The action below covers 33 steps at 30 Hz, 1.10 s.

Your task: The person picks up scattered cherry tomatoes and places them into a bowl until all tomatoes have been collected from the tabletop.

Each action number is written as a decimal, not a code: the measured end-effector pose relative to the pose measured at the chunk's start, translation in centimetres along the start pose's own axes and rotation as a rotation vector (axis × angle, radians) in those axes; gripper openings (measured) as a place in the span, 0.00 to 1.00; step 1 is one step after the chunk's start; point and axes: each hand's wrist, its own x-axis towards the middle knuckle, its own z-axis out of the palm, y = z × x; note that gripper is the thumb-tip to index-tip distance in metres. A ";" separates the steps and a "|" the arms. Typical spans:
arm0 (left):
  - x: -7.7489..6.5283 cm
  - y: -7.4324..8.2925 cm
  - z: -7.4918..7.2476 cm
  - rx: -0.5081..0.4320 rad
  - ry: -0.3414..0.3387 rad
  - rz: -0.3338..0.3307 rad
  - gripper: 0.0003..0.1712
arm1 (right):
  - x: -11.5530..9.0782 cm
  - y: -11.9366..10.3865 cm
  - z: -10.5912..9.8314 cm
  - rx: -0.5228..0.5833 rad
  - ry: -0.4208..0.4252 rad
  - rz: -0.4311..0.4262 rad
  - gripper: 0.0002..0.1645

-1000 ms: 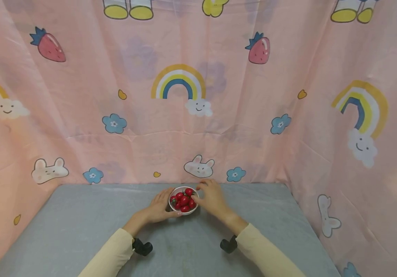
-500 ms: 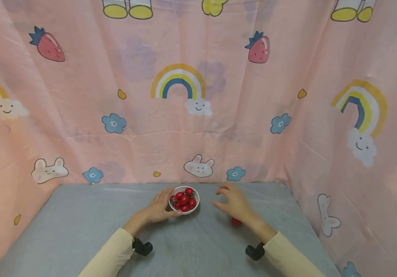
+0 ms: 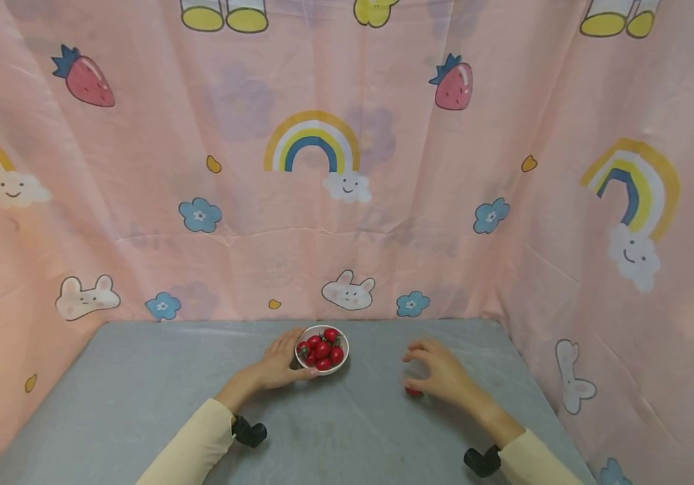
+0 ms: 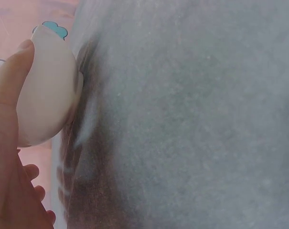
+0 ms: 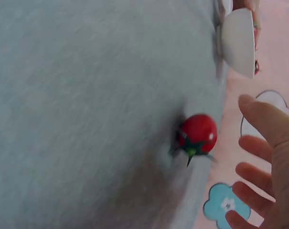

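A white bowl (image 4: 48, 90) stands at the table's far middle, filled with several red cherry tomatoes (image 3: 322, 350). Around its left side my left hand (image 3: 280, 367) holds it, thumb at the near rim and fingers along the far left. To the right lies one loose cherry tomato (image 5: 199, 131) with a green stem, resting on the cloth. Over it hovers my right hand (image 3: 442, 374), fingers loosely bent and spread, holding nothing. The head view shows only a sliver of that tomato beneath the thumb; the right wrist view shows a gap between them.
A grey cloth (image 3: 322, 431) covers the table. Pink printed curtains (image 3: 413, 249) hang right behind its far edge and along both sides. Black wrist mounts (image 3: 250, 432) sit by both cream sleeves (image 3: 192, 441).
My right hand has left the bowl and moved right and nearer, over the loose tomato, which had been hidden under the arm. The left hand and bowl stay put.
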 end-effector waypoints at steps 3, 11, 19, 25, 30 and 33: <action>0.0 0.0 0.0 -0.001 0.000 0.003 0.61 | -0.6 0.5 -0.1 0.009 -0.051 0.022 0.24; -0.1 0.0 0.0 0.001 -0.007 -0.001 0.61 | -1.7 1.3 0.1 0.011 -0.091 0.028 0.20; -0.1 -0.1 0.1 0.006 -0.007 0.000 0.61 | -1.9 1.7 0.7 0.011 -0.102 0.010 0.18; -0.1 0.1 0.0 -0.001 -0.002 0.000 0.61 | -1.8 1.7 0.9 -0.008 -0.101 0.010 0.17; -0.1 0.0 0.0 0.003 -0.004 -0.002 0.61 | -1.7 1.6 0.9 -0.009 -0.104 0.020 0.16; -0.1 0.0 0.0 0.005 -0.004 0.002 0.61 | -1.6 1.5 0.9 -0.009 -0.112 0.024 0.16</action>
